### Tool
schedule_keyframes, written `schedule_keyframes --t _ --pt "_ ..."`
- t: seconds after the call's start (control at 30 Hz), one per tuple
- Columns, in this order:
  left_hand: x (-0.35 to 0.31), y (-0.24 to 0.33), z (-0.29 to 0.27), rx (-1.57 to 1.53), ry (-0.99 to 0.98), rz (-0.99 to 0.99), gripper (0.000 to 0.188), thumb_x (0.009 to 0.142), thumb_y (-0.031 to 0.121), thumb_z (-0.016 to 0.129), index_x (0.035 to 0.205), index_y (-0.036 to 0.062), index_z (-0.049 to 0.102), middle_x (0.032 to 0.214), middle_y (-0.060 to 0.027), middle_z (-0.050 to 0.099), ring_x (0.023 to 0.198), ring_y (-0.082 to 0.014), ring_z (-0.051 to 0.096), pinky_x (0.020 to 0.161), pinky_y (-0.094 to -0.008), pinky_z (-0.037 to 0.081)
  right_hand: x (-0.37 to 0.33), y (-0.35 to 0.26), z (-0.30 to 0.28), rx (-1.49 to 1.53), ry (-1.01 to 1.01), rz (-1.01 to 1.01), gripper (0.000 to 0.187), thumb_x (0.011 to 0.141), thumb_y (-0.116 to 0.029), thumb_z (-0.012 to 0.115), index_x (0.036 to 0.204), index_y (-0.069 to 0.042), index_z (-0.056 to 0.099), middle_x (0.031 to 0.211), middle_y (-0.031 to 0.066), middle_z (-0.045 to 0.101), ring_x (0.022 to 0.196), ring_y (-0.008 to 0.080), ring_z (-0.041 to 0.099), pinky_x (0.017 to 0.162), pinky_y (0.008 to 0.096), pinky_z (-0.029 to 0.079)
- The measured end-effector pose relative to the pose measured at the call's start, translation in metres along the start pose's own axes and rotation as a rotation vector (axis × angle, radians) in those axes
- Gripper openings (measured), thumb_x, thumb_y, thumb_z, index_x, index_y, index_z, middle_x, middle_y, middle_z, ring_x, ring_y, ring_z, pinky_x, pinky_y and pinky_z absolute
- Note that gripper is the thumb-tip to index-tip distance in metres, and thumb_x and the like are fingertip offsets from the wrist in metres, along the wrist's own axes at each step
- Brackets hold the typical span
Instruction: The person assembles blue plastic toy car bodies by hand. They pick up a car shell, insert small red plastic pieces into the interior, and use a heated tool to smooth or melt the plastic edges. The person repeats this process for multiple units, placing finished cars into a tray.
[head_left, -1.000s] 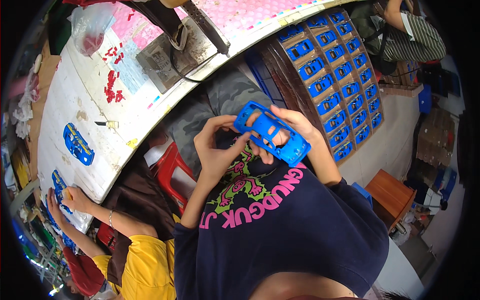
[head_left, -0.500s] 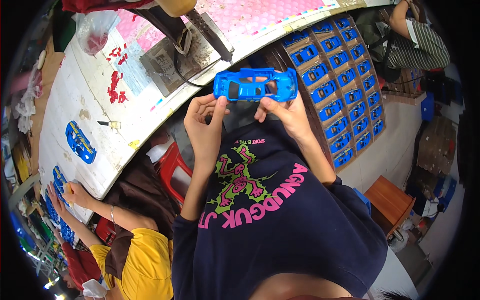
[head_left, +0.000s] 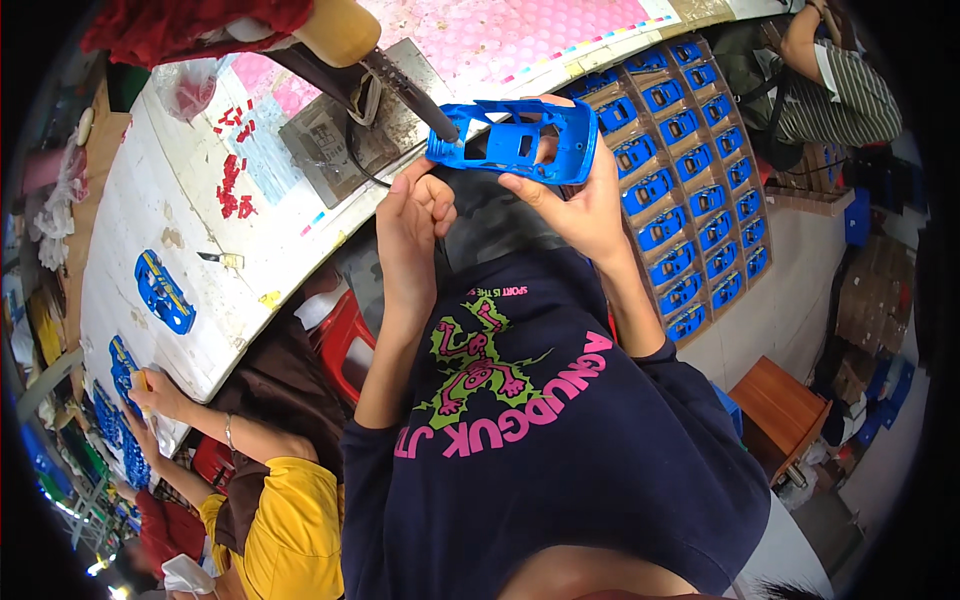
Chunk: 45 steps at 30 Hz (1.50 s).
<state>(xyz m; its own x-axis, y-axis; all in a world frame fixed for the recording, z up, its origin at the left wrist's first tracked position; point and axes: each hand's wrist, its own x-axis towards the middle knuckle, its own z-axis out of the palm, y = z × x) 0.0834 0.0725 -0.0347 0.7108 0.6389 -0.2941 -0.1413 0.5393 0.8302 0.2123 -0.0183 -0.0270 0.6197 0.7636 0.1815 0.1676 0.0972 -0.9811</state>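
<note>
A blue plastic toy car body (head_left: pixel 510 143) is held open side up above the table's near edge. My right hand (head_left: pixel 580 200) grips its right end, thumb on the near side, some fingers behind the far side. At the left end, my left hand (head_left: pixel 415 205) has its fingers curled, with fingertips pinching the near corner. A dark slim metal rod (head_left: pixel 405 90) under a tan rounded tool head (head_left: pixel 340 30) slants down to the car body's left end. Its tip appears to touch the inside there, though exact contact is hard to tell.
Trays of blue car bodies (head_left: pixel 708 198) stand at right. On the white table (head_left: pixel 215 315) lie a blue car body (head_left: pixel 163 291), small red pieces (head_left: pixel 232 188), a small blade (head_left: pixel 220 259) and a metal plate (head_left: pixel 325 140). A yellow-sleeved co-worker (head_left: pixel 290 515) handles blue parts at lower left.
The car body has tilted, its right end raised, and its left end has come under the rod. The rod and tool head appear lower. My left fingers have curled more tightly.
</note>
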Motion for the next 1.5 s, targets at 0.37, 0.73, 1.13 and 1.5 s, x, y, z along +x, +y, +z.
schedule_keyframes --t 0.37,0.73,1.13,1.5 --pt "0.001 0.006 0.006 -0.007 -0.023 0.039 0.068 0.085 0.045 0.019 0.117 -0.0137 0.034 0.059 0.0003 0.031 0.055 -0.0077 0.026 0.051 -0.0195 0.021 0.008 -0.019 -0.004 -0.219 -0.052 -0.196 0.061 0.057 -0.014 0.076 0.109 -0.002 0.047 0.100 0.0126 0.056 0.092 0.0233 0.057 0.079 0.0307 0.044" --pt "-0.002 0.011 0.013 -0.009 0.002 0.033 0.068 0.084 0.044 0.017 0.117 -0.0136 0.033 0.060 -0.0002 0.030 0.056 -0.0082 0.025 0.052 -0.0197 0.021 0.009 -0.028 -0.006 -0.297 -0.025 -0.252 0.060 0.055 -0.011 0.078 0.106 0.001 0.049 0.102 0.0076 0.057 0.059 0.0042 0.047 0.050 0.0164 0.039" --pt "-0.005 0.012 0.012 -0.031 -0.036 0.047 0.068 0.084 0.044 0.018 0.118 -0.0140 0.032 0.061 -0.0006 0.033 0.057 -0.0082 0.027 0.052 -0.0198 0.022 0.007 -0.031 -0.007 -0.317 -0.038 -0.256 0.064 0.054 -0.009 0.078 0.108 0.003 0.047 0.102 0.0084 0.057 0.059 0.0052 0.051 0.050 0.0163 0.041" --pt "-0.003 0.012 0.011 -0.021 -0.055 0.047 0.070 0.084 0.045 0.018 0.118 -0.0148 0.031 0.061 -0.0005 0.032 0.056 -0.0081 0.026 0.052 -0.0196 0.022 0.009 -0.033 -0.009 -0.354 -0.048 -0.286 0.063 0.055 -0.016 0.078 0.107 0.002 0.048 0.102 0.0104 0.057 0.066 0.0111 0.051 0.057 0.0210 0.040"
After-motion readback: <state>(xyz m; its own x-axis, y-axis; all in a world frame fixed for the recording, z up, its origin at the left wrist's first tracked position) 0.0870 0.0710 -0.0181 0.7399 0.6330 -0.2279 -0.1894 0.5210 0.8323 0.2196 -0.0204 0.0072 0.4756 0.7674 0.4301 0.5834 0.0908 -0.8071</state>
